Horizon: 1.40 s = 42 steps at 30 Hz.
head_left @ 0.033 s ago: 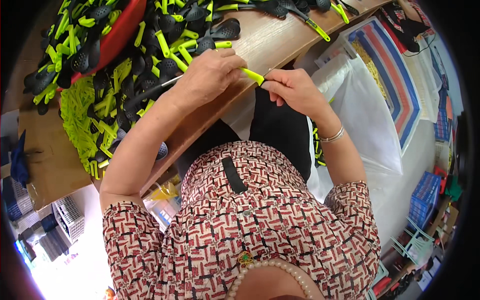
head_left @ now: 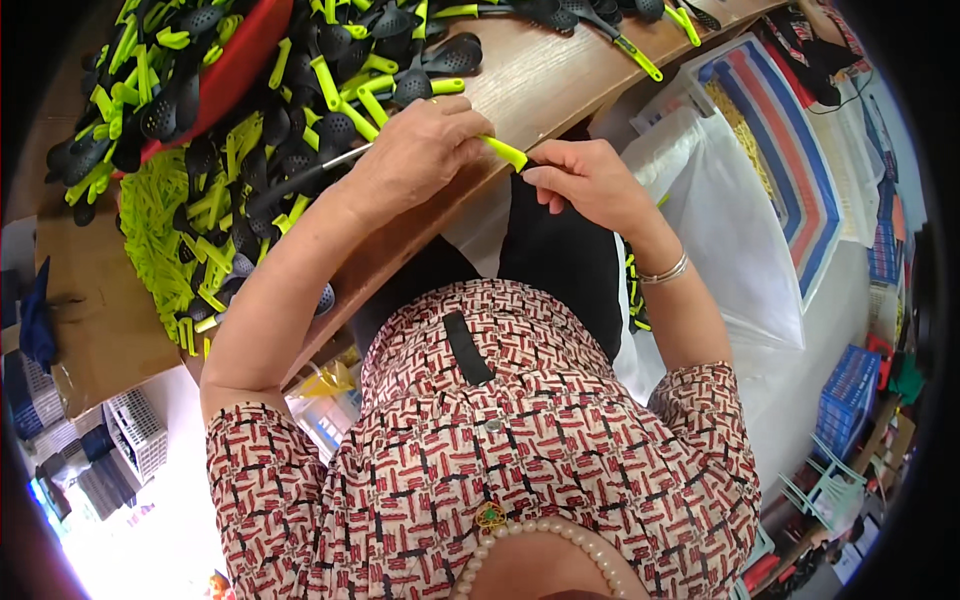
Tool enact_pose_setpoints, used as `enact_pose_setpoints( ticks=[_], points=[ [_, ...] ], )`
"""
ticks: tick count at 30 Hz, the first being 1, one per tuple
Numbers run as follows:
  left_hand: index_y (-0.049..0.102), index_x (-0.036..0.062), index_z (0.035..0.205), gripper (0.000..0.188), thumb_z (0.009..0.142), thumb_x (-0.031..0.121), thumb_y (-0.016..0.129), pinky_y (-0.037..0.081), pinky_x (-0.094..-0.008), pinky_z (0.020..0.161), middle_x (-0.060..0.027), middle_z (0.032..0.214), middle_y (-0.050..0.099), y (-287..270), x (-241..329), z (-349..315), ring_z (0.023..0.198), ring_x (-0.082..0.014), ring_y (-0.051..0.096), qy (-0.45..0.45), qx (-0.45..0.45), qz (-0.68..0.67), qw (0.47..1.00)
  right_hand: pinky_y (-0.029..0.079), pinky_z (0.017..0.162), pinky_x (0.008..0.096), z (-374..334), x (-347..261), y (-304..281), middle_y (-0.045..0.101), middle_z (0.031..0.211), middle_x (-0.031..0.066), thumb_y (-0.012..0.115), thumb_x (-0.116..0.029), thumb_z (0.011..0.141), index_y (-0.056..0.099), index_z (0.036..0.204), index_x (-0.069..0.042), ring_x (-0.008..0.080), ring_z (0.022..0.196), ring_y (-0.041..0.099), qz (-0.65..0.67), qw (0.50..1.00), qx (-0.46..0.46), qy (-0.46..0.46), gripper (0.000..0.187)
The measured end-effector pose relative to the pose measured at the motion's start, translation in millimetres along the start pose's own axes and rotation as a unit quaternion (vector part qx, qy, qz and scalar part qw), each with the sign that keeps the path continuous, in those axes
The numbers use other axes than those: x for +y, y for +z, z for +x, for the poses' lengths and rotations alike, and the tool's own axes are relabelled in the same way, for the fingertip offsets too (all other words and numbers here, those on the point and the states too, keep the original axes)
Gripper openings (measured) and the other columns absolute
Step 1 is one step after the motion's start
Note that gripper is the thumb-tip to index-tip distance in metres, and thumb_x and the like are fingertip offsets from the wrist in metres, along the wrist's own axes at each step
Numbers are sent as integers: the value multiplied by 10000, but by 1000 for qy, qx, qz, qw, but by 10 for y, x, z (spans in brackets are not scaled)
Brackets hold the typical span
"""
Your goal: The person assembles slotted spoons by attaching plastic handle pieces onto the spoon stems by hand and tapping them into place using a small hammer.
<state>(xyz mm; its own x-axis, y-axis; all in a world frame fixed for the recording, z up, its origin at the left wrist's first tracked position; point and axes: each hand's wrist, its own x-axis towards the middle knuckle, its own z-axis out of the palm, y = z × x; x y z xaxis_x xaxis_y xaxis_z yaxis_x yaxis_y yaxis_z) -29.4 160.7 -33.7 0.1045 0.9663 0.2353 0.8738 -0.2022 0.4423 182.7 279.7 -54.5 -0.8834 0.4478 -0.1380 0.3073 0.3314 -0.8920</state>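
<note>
My left hand (head_left: 425, 150) is closed around the bright green handle (head_left: 505, 152) of a kitchen utensil. Its metal rod and black shaft (head_left: 300, 183) stick out past my left wrist toward the pile, where I cannot make out its head. At the handle's right end, the thumb and forefinger of my right hand (head_left: 585, 180) are pinched together. A small dark bit shows between them and the handle tip; what they hold is mostly hidden. Beside my left forearm lies a heap of black slotted spoons and ladles (head_left: 335, 130) with green handles.
Loose green handle pieces (head_left: 155, 235) lie heaped at the left, on cardboard (head_left: 100, 330). A red basin (head_left: 235, 85) holds more utensils. Several utensils line the far side of the wooden table (head_left: 520, 85). A white sack (head_left: 720, 220) and a striped bag (head_left: 780, 130) stand at the right.
</note>
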Motion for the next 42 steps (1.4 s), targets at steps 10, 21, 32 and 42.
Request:
enact_pose_setpoints(
  ticks=[10,21,32,42],
  points=[
    [664,89,1073,283,796,91,725,465,-363,780,-71,971,631,12,161,-184,890,-276,597,55,81,97,990,437,602,368,-127,-106,272,592,697,80,695,-208,863,608,860,-73,292,636,577,-240,922,204,-225,161],
    [633,85,1072,380,707,111,733,456,-363,777,-33,913,615,20,266,-233,824,-214,608,142,137,162,967,431,593,362,-133,-173,405,529,665,60,681,-157,830,562,818,-64,250,617,567,-355,844,259,-308,151],
    [697,62,1089,431,662,114,669,452,-342,778,-44,1030,683,110,169,-393,879,-199,648,234,127,89,960,562,668,270,-161,52,87,709,813,135,515,-234,1027,643,1124,48,213,725,712,340,900,-259,84,325],
    [713,84,1087,448,640,88,735,502,-371,762,-52,1088,696,24,101,-409,944,-241,652,255,122,64,957,563,639,286,-139,30,258,705,819,198,495,-199,1018,625,1128,57,243,623,705,469,837,-243,142,307]
  ],
)
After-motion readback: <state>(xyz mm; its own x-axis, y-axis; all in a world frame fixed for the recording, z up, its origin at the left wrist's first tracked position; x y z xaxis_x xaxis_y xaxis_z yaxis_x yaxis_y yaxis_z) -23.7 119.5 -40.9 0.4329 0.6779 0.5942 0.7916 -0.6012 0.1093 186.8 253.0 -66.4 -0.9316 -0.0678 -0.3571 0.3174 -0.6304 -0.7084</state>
